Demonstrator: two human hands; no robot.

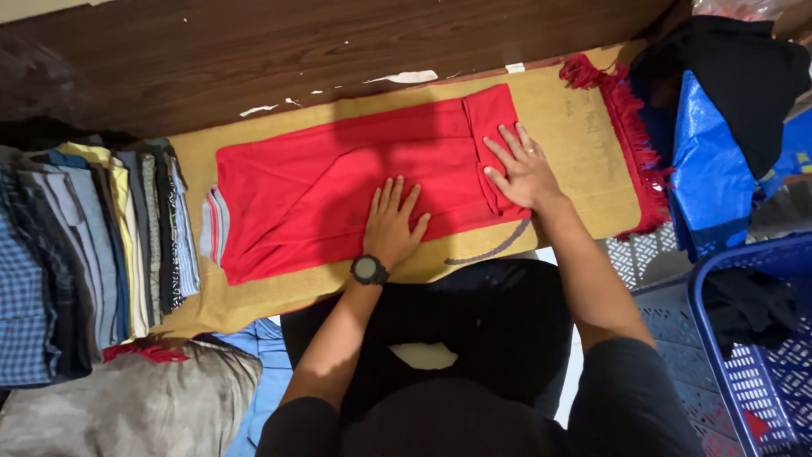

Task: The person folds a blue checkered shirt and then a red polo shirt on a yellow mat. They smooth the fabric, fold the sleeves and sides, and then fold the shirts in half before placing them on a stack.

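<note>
A tan mat (584, 127) with a red fringe on its far-right end lies on the floor, and on it is spread a red garment (338, 186), folded into a long strip. Both hands press flat on this cloth. The left hand (393, 224), a black watch (369, 269) on its wrist, rests palm down on the near middle of the garment, its fingers (391, 196) straight, slightly spread and pointing away from the person. The right hand (523, 169) lies palm down on the folded-over right end, fingers (507, 144) splayed and angled up and to the left — the forearm runs back down to the right. Neither hand grips anything; both sets of fingers are open and flat on the fabric.

Far to the left of the left fingers stands a row of folded clothes (93, 254) in blues, greys and yellow, set on edge. A striped cuff of the garment ends just short of that row. To the right of the right fingers, past the fringe, lie a dark heap of cloth with a blue bag (706, 169) and, nearer the person, a blue plastic basket (753, 347) — well apart from both hands. A dark wooden board (296, 51) runs beyond the fingertips.
</note>
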